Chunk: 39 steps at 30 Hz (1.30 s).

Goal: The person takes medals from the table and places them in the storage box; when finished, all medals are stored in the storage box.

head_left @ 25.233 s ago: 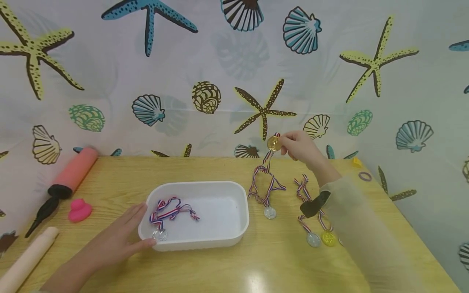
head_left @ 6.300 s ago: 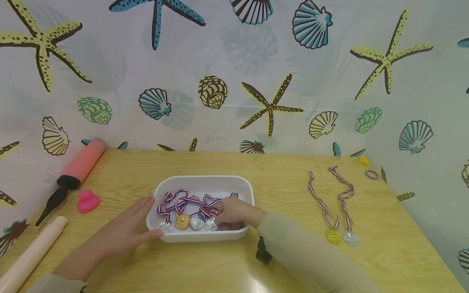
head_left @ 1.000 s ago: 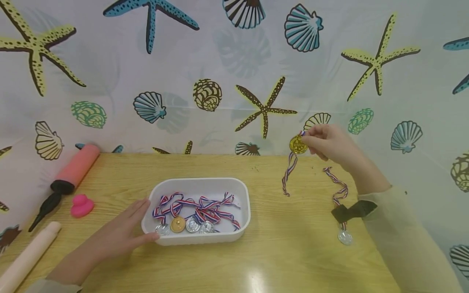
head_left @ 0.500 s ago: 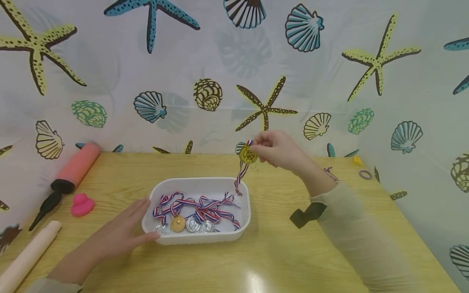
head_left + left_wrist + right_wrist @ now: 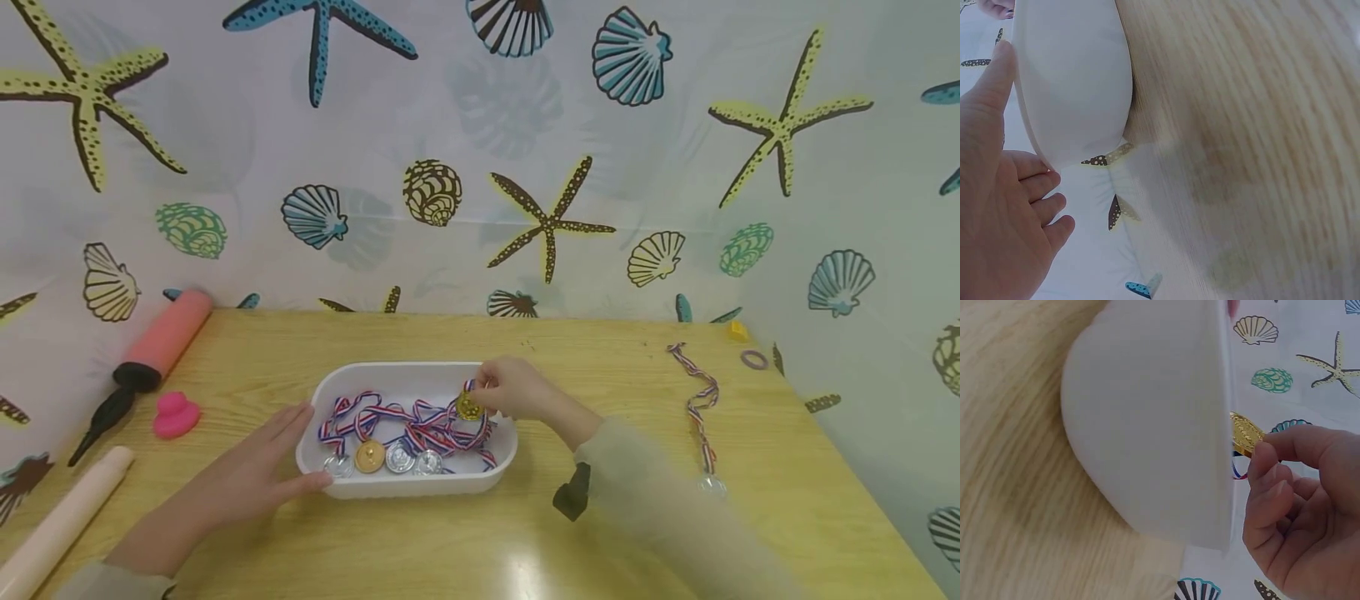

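A white plastic tub (image 5: 408,486) stands on the wooden table. Inside it lie a bronze-gold medal (image 5: 370,456) and several silver medals (image 5: 400,457) along the front wall, their striped ribbons (image 5: 435,429) tangled behind them. My right hand (image 5: 517,390) pinches a shiny gold medal (image 5: 470,406) by its edge, over the tub's right end; its ribbon hangs into the tub. In the right wrist view, thumb and index finger grip this gold medal (image 5: 1246,433) just past the tub's rim. My left hand (image 5: 251,475) rests against the tub's left end, fingers extended, thumb on the front rim.
A silver medal (image 5: 712,486) with its ribbon stretched out lies on the right side of the table. A purple ring (image 5: 753,360) and a yellow piece (image 5: 738,331) sit at the back right. On the left are a coral pump (image 5: 168,333), a pink duck (image 5: 176,414) and a pale roller (image 5: 71,517).
My right hand has carried the gold medal leftward and down from above the table into the tub's right end. Earlier, other medals moved from the table into the tub. The left hand stays put.
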### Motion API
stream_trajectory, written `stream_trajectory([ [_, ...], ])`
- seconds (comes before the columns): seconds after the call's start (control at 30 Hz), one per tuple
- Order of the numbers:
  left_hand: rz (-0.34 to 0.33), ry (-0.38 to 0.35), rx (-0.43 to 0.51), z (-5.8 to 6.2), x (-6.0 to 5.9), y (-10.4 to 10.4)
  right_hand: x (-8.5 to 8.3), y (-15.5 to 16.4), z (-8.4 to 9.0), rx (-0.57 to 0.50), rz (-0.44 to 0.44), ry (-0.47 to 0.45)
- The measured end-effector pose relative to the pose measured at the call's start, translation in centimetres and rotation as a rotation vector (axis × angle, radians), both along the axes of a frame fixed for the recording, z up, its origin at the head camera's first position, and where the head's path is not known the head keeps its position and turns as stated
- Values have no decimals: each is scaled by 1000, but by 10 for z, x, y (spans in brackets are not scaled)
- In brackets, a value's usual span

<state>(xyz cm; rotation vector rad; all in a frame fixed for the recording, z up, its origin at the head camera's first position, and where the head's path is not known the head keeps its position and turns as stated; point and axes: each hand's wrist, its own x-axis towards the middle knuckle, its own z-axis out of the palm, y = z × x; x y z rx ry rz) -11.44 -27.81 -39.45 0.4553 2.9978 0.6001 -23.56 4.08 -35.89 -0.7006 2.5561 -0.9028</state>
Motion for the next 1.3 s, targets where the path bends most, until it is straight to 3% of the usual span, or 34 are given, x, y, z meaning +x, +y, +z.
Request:
stream_trajectory([
  [0.1,2,3,0,1,1,0,2,-8,-9,38,44,-38],
  [0.33,1,5,9,-1,0,0,8,-23,-20,141,240,-81],
  [0.47,-2,0,6,-1,-1,0,11,-29,-25,228,211,-108],
  [0.67,-2,-1,1,0,-1,1,13,-35,-30,306,138,-76],
  [1.03,4,-4,-2,0,0,0,12,-40,-31,396,113,-52],
  [1.3,6,-12,-4,1,0,1,13,-41,-31,393,103,-48],
])
